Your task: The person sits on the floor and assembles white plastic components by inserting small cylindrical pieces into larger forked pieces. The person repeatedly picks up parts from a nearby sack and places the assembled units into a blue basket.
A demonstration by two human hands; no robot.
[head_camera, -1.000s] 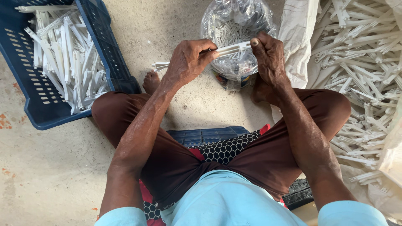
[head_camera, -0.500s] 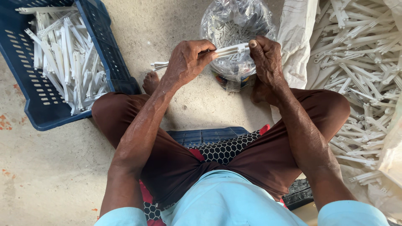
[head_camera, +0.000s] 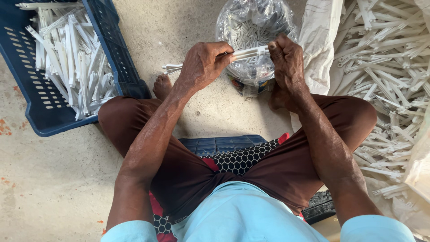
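White plastic is what I see in both hands: a long thin white plastic strip [head_camera: 215, 59] held level between them, above the feet. My left hand [head_camera: 204, 62] is curled tight around its middle, fingers folded over the top, and the forked end sticks out past that hand toward the left. My right hand [head_camera: 286, 60] is closed in a fist on the other end, thumb up against it. Just behind the strip sits a clear plastic bag [head_camera: 253, 27] full of small white pieces, standing on the concrete floor [head_camera: 53, 179]. To the left, a blue crate [head_camera: 121, 58] holds a heap of similar white strips. To the right, a larger pile of strips [head_camera: 385, 76] lies on a white sack [head_camera: 320, 40].
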